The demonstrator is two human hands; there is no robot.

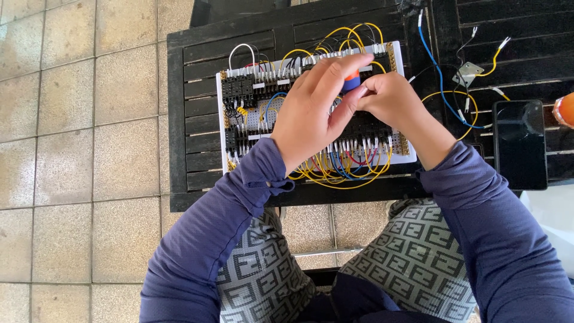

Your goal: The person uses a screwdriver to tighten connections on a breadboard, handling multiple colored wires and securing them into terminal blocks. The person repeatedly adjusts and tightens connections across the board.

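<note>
A white perforated wiring board (pixel 263 116) with black terminal blocks and yellow, blue and red wires lies on a black slatted table (pixel 197 113). My left hand (pixel 314 113) hovers over the board's middle, its fingers on the orange-and-blue handle of a screwdriver (pixel 351 81). My right hand (pixel 391 101) is closed beside it, its fingertips meeting the same handle. The screwdriver's tip and the part of the board beneath are hidden by both hands.
Loose blue and yellow wires (pixel 445 90) and a small metal bracket (pixel 467 73) lie right of the board. A black phone (pixel 519 143) rests further right, with an orange object (pixel 565 110) at the frame edge. Tiled floor (pixel 78 149) spreads to the left.
</note>
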